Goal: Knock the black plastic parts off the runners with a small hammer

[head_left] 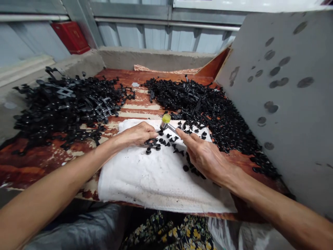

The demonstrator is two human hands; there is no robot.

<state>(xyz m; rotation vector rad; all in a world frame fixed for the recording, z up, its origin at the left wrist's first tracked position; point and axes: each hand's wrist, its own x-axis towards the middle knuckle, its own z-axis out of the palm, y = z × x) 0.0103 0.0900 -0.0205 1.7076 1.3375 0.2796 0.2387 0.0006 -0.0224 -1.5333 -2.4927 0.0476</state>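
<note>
The one mark I can pick out is on the red box (71, 37) by the metal wall, and it is too small and blurred for me to read; the white sheet (247, 3) above is cut off by the top edge. On my head view, the right hand (203, 151) is wrapped around the handle of the hammer (165, 121), index finger stretched along it, the yellow cap upward. Its lower end is right by the left fingertips, and I cannot tell whether it touches the part there. The left hand (142, 133) pinches a black linkage (153, 142) over the white cloth (140, 180), its far end masked by the fingers. Loose black pegs (185, 168) lie scattered to its right, some hidden under the right hand. Behind, I see the left heap (70, 100) and right heap (197, 100) of black parts, too tangled to separate.
</note>
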